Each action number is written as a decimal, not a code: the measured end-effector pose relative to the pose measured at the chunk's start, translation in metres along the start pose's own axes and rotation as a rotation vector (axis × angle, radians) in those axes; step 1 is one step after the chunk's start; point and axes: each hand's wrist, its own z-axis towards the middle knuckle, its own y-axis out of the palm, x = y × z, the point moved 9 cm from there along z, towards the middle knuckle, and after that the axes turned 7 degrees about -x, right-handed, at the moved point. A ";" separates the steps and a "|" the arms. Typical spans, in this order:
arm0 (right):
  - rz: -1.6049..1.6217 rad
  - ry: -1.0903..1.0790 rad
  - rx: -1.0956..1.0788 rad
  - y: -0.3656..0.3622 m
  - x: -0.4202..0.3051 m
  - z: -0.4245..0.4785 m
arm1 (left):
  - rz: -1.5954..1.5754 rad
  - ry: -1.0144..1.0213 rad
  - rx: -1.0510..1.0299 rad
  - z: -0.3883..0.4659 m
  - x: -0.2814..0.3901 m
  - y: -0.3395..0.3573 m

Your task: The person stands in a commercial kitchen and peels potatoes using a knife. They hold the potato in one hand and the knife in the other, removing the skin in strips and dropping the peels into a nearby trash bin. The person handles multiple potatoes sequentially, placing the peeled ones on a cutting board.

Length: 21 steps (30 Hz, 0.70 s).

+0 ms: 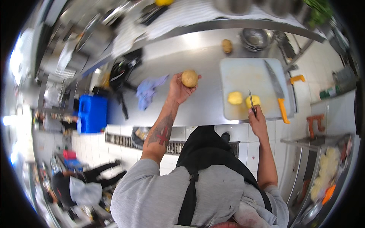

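Note:
My left hand (183, 90) holds an unpeeled round potato (189, 78) above the steel counter (196, 111). In my right hand (257, 118) is a small knife or peeler (251, 99), its blade pointing away from me over the front of a white cutting board (242, 74). Two peeled yellow potatoes, one at the left (235, 98) and one beside the blade (256, 100), lie on the board. A large knife with a yellow handle (282, 109) rests along the board's right side. Behind the board, another unpeeled potato (227, 46) sits on the counter.
Stacked metal bowls (254, 39) stand behind the board. A purple cloth (148, 91), black utensils or pans (121, 74) and a blue jerrycan (92, 114) are at the left. A steel shelf (228, 24) overhangs the counter's back. Another person (65, 188) is at the lower left.

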 end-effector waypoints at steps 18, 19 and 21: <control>-0.507 -0.416 -1.011 0.493 -0.176 -0.176 | -0.205 0.364 0.458 -0.463 0.017 -0.209; -0.571 -0.412 -1.040 0.520 -0.174 -0.189 | -0.210 0.353 0.465 -0.483 0.013 -0.220; -0.448 -0.500 -1.091 0.581 -0.159 -0.217 | -0.181 0.302 0.600 -0.529 -0.005 -0.259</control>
